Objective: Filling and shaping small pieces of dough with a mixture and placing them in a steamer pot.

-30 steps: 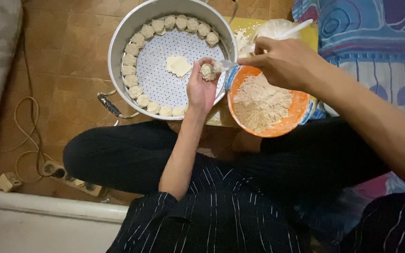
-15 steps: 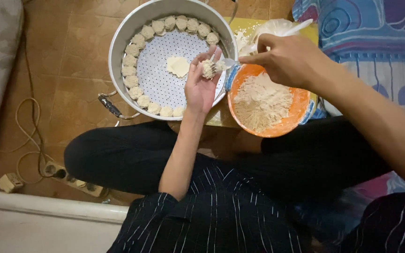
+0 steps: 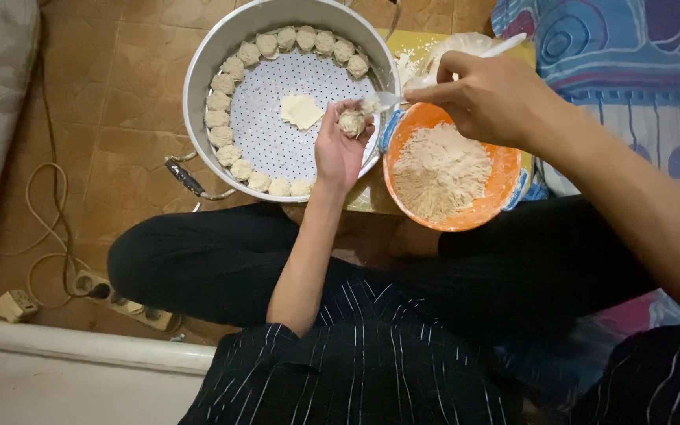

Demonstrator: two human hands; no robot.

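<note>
Fingers of the left hand (image 3: 338,149) are curled loosely around a small filled dumpling (image 3: 352,123), which sits upright between the fingertips and the thumb, just over the right rim of the big metal steamer pot (image 3: 198,75). Fingers of the right hand (image 3: 491,98) are pinched closed on a white plastic spoon (image 3: 391,98), and the bowl of the spoon touches the top of the dumpling. Below the right fingers stands an orange bowl (image 3: 505,177) with pale minced filling (image 3: 438,169), just beside the pot. Left of the left fingers, inside the pot, a perforated white tray (image 3: 277,145) carries a ring of finished dumplings (image 3: 222,135) along its edge, and one flat square wrapper (image 3: 301,110) lies near the middle. Behind the right fingers a clear plastic bag (image 3: 462,43) lies on a yellow surface. Far to the lower left of the hands, a power strip (image 3: 120,299) with a cable rests on the tiled floor (image 3: 112,126).
</note>
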